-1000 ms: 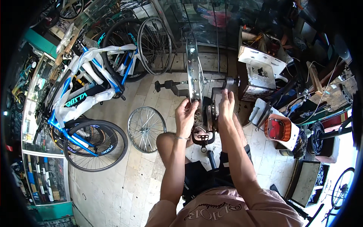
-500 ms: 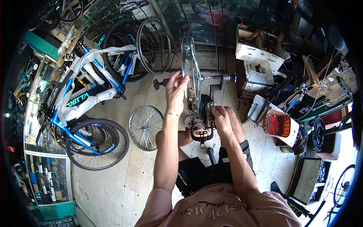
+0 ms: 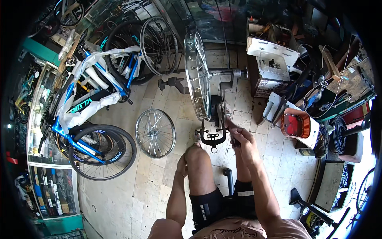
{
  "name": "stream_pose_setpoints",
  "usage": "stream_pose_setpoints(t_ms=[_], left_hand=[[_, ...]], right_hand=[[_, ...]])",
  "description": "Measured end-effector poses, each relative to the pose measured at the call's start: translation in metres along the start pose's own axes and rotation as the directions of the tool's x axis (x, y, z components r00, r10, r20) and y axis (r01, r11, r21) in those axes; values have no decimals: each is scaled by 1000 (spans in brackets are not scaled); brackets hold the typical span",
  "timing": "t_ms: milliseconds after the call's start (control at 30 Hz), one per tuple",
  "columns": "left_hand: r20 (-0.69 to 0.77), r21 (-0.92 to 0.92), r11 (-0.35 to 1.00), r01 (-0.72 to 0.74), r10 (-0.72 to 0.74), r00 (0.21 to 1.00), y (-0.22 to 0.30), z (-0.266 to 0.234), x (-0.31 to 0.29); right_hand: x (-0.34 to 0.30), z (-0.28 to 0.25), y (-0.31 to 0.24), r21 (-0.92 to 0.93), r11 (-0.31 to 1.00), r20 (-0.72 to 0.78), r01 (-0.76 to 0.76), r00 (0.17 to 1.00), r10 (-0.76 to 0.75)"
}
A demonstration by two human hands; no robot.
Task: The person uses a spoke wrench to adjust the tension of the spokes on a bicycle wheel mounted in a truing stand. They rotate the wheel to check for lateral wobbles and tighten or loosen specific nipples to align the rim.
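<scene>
A bare spoked wheel rim [image 3: 195, 79] stands upright in a truing stand [image 3: 215, 138] in front of my knees. My right hand [image 3: 244, 142] is just right of the stand's front calipers, below a small knob. Its fingers are curled closed, and a dark bit shows at them, too small to name. My left hand [image 3: 184, 163] is down beside my left knee, off the wheel. The knee hides most of its fingers.
A smaller spoked wheel [image 3: 155, 133] lies on the tiled floor to the left. Beyond it leans a blue bicycle frame [image 3: 72, 139] partly wrapped in white, with black-tyred wheels. An orange basket [image 3: 295, 122], a drawer cabinet [image 3: 272, 75] and a cluttered workbench [image 3: 350, 87] line the right.
My left hand has let go of the rim and dropped to beside my left knee. My right hand has moved down and slightly right, toward me.
</scene>
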State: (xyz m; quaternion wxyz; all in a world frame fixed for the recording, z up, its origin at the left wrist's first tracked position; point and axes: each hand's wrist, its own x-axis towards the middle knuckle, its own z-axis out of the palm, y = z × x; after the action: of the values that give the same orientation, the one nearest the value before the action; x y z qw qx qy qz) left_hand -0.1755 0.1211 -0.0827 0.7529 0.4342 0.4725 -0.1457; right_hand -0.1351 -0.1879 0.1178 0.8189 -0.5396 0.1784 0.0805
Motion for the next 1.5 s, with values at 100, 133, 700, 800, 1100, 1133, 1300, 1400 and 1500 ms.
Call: stream_pose_setpoints(t_ms=[100, 133, 700, 800, 1100, 1133, 1300, 1400, 1500], left_hand=[[175, -118, 993, 5, 16, 984, -23, 20, -4], [179, -94, 995, -15, 32, 983, -23, 18, -5], [122, 73, 962, -264, 254, 959, -38, -24, -11], [60, 267, 849, -456, 458, 887, -36, -61, 26], [164, -41, 980, -194, 198, 966, -29, -13, -43], [149, 5, 980, -200, 197, 969, -24, 0, -58], [154, -156, 982, -108, 132, 979, -26, -2, -66], [206, -267, 961, -74, 132, 970, -29, -11, -55], [236, -27, 981, -191, 192, 953, -33, -12, -52]], right_hand=[[14, 12, -6, -116, 992, 37, 42, 999, -38], [21, 22, -11, -166, 983, 48, 74, 997, -67], [85, 102, -63, -750, 480, 227, 455, 859, -460], [89, 122, -96, -658, 660, 181, 362, 927, -329], [168, 154, -175, -931, 289, 109, 224, 925, -365], [180, 147, -176, -922, 321, 102, 217, 935, -340], [197, 150, -178, -837, 487, 197, 247, 968, -153], [176, 160, -183, -743, 642, 162, 190, 981, -103], [188, 150, -182, -657, 735, 142, 166, 985, -95]])
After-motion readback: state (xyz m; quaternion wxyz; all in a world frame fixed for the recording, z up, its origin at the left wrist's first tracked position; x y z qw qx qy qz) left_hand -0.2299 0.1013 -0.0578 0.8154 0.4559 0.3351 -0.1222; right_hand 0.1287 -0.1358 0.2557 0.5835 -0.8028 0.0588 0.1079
